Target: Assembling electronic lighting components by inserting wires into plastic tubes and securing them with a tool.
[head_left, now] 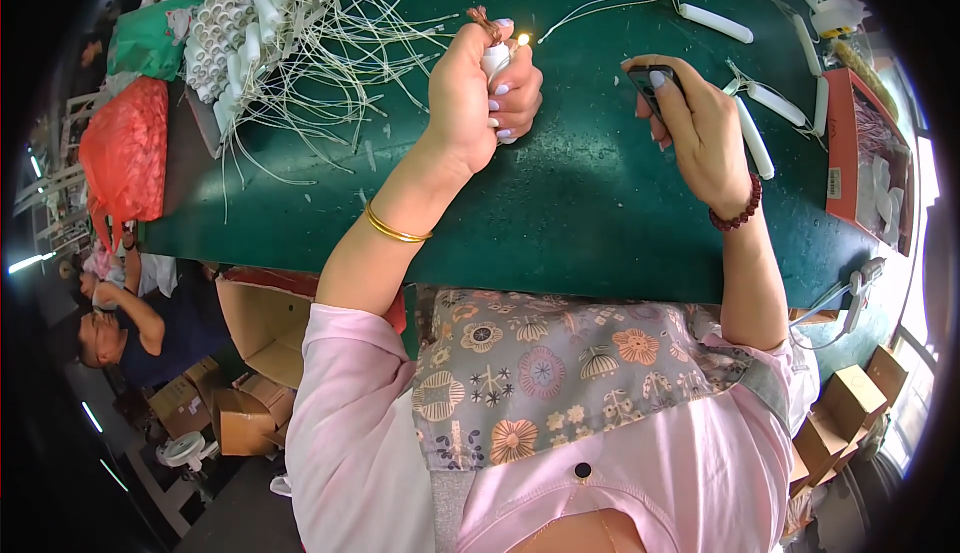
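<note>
Tube (494,60) in the left hand's (482,95) grip points toward twelve o'clock; the right hand (698,118), at three, grips perhaps a remote (645,85).

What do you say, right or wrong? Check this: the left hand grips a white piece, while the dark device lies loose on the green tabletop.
Wrong on one point: the head view shows the dark device held in the right hand, not lying loose. The left hand does grip a white piece.
</note>
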Motion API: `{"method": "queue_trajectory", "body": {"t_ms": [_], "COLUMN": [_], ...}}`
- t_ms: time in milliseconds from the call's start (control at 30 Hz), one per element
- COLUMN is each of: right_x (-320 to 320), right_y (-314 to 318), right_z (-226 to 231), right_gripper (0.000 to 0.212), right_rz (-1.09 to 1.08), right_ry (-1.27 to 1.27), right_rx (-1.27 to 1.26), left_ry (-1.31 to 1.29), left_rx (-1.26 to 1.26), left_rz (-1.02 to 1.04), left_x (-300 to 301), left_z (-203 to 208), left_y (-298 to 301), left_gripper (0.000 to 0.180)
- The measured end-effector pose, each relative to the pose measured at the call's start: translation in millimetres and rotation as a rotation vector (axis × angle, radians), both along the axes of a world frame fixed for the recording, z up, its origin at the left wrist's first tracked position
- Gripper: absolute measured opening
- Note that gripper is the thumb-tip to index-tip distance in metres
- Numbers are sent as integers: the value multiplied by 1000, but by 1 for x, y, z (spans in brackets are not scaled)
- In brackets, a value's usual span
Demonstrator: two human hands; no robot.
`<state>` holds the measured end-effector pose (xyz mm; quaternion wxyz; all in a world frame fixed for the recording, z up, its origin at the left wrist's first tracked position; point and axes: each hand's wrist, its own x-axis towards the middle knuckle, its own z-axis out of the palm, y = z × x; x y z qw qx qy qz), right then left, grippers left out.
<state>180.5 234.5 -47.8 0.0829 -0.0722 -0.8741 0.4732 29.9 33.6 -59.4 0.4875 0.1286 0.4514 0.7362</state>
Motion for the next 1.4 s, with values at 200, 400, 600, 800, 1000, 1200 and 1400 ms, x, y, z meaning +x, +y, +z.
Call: {"method": "queue_trajectory", "body": {"t_ms": [200, 400, 600, 800, 1000, 1200, 1400], "right_x": [-4, -3, -8, -4, -4, 2, 4], "right_y": [-6, -10, 2, 8, 2, -1, 48], "right_z": [-13, -10, -15, -12, -18, -20, -9], "right_gripper": [22, 20, 28, 32, 49, 29, 18], "right_rz": [-9, -20, -106, 6, 156, 186, 101], "right_ry": [42, 142, 203, 128, 272, 181, 94], "right_rx": [72, 60, 23, -211, 69, 210, 482], "left_ry": [-6, 33, 373, 1767, 1866, 1737, 1559], "left_rx": [-35, -77, -364, -677, -545, -533, -659], "left_rz": [53, 36, -72, -354, -504, -496, -489], "left_x": [3, 3, 8, 37, 32, 31, 8], "left_z": [1, 2, 13, 78, 84, 69, 73], "left_y": [5, 4, 12, 1, 9, 10, -7], "left_gripper": [51, 52, 52, 20, 6, 9, 8]}}
